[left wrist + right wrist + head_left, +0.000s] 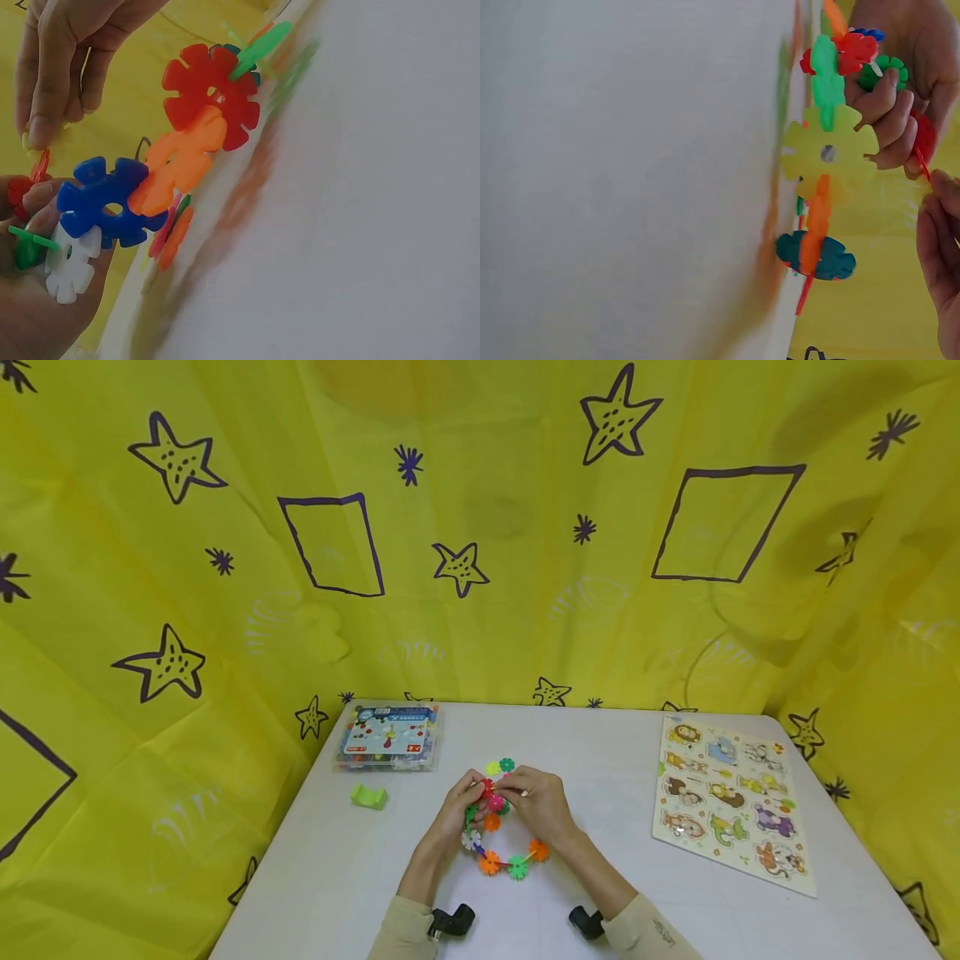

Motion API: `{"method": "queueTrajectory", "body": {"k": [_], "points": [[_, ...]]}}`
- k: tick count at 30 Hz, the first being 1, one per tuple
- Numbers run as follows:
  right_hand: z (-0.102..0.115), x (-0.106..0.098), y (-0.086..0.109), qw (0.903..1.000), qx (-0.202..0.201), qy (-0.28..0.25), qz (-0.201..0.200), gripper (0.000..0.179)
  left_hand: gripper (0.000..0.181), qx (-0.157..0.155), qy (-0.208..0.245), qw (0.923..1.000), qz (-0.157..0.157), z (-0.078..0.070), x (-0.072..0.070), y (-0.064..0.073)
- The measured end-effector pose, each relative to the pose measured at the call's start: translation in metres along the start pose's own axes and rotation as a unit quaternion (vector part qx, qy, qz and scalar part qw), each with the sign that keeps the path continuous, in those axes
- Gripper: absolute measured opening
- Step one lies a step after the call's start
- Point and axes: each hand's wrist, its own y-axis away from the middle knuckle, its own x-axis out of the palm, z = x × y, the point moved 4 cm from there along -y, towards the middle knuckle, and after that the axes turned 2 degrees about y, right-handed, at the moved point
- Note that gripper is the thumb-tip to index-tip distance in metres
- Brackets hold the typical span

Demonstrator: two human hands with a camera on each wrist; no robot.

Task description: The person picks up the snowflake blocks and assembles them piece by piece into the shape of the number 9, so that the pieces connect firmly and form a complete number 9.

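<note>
Your left hand (455, 810) has its thumb and fingers curled in on the chain (489, 863) of notched plastic discs, pinching a red disc (925, 136). Your right hand (542, 803) meets it at the fingertips, clamped on a small yellow disc (27, 141) right by the red one; your fingers cover much of that join.

The chain hangs curved from your hands, just over the middle of the white counter (600, 760); you can't tell whether its low side touches. Beside your left palm come a green disc (27, 251), a white disc (73, 264) and a blue disc (94, 196), then orange and more colours.

On the counter's far left corner sits a clear plastic box (386, 739) with a printed label, and just nearer you lies a light green block (368, 797). To your right, well apart, lies an animal puzzle board (727, 802). A yellow curtain (517, 485) with starfish stands behind.
</note>
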Motion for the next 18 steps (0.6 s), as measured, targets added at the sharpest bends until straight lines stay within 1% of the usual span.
{"method": "queueTrajectory", "body": {"k": [4,6,8,10,12,14,16,18], "points": [[0.0,0.004,-0.002,0.9998,0.002,-0.015,0.015,0.013,0.018,-0.008,0.003,1.0,0.003,-0.001,-0.006,0.003],[-0.002,0.004,-0.002,0.9993,0.012,-0.024,0.027,0.016,0.02,-0.009,-0.001,0.9999,-0.01,-0.001,-0.009,0.004],[-0.004,0.003,-0.002,0.9986,0.031,-0.023,0.036,0.019,0.02,-0.01,-0.007,0.9996,-0.026,-0.003,-0.012,0.004],[-0.009,0.001,-0.003,0.9972,0.062,-0.002,0.04,0.022,0.02,-0.011,-0.011,0.9987,-0.048,-0.005,-0.015,0.003],[-0.015,0.0,-0.005,0.9918,0.114,0.026,0.053,0.022,0.019,-0.01,-0.012,0.9974,-0.07,-0.008,-0.017,0.003],[-0.022,0.0,-0.006,0.9824,0.163,0.051,0.075,0.018,0.019,-0.01,-0.009,0.9962,-0.086,-0.011,-0.018,0.003],[-0.028,0.002,-0.006,0.9706,0.204,0.069,0.106,0.015,0.018,-0.01,-0.004,0.9956,-0.093,-0.012,-0.019,0.004],[-0.033,0.007,-0.007,0.9608,0.225,0.08,0.142,0.016,0.018,-0.01,0.0,0.9959,-0.09,-0.012,-0.02,0.004]]}}
